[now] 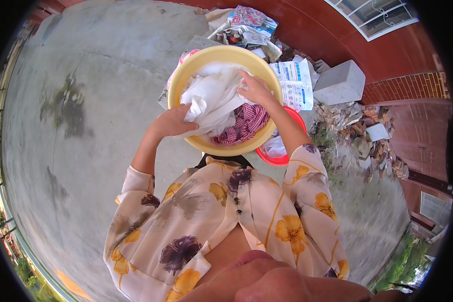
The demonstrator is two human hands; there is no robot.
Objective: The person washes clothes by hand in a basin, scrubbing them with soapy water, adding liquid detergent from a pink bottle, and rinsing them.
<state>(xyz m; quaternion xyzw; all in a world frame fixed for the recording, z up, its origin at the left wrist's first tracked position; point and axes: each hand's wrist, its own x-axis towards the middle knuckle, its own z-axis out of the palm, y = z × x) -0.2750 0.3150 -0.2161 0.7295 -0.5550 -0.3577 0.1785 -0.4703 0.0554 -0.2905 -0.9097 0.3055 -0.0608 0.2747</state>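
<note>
In front of me stands a yellow plastic basin (226, 150) holding wet cloth and some suds. A white cloth (215, 98) fills most of it, with a red and white checked cloth (243, 126) bunched at its near right. My left hand (175, 120), at the basin's left rim, has its fingers and thumb closed on a fold of the white cloth. Over the far right part of the same cloth lies my right hand (255, 88), fingers spread; the frame does not show a firm grip.
A red basin (299, 120) with whitish plastic or cloth sits partly under the yellow one. Beyond are piled bottles and packaging, a printed bag (297, 85) and a grey block (339, 83). Broken bricks (358, 130) lie along the red wall (309, 26) at right.
</note>
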